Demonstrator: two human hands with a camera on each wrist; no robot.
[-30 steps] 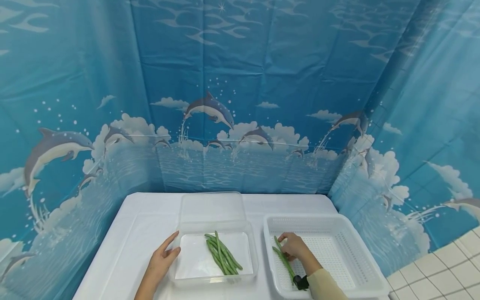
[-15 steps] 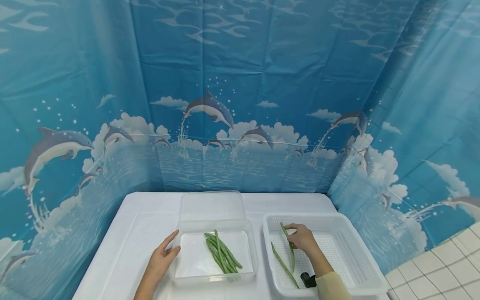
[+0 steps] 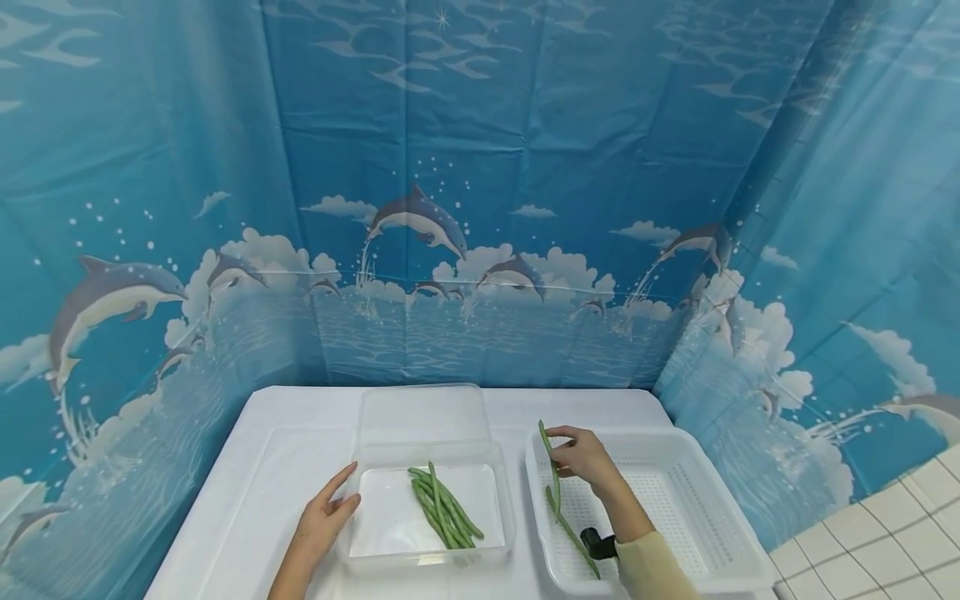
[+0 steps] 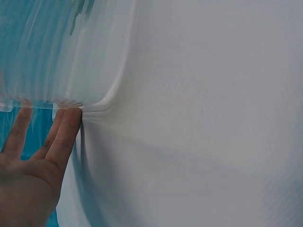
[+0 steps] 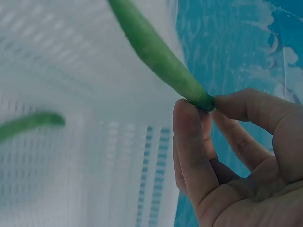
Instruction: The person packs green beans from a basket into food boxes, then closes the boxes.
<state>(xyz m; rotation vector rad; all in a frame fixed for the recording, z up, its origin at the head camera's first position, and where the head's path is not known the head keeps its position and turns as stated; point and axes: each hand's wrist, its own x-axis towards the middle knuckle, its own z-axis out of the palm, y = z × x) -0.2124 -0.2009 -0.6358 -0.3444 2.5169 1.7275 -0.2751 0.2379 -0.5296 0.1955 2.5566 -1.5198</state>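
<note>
My right hand pinches a green bean near one end between thumb and fingertips, above the left side of the white perforated basket. A second green bean lies in that basket. My left hand has its fingers extended and touches the left side of a clear plastic container. In the left wrist view, the fingertips meet the container's edge. Several green beans lie bunched inside the container, toward its right side.
A clear lid lies behind the container on the white-covered table. A blue dolphin-print curtain stands behind the table and along its sides. White tiles show at the lower right. A black wrist device is on the right arm.
My right hand has lifted one green bean from beside the other and moved it up, then left toward the basket's left rim. The left hand has stayed in place.
</note>
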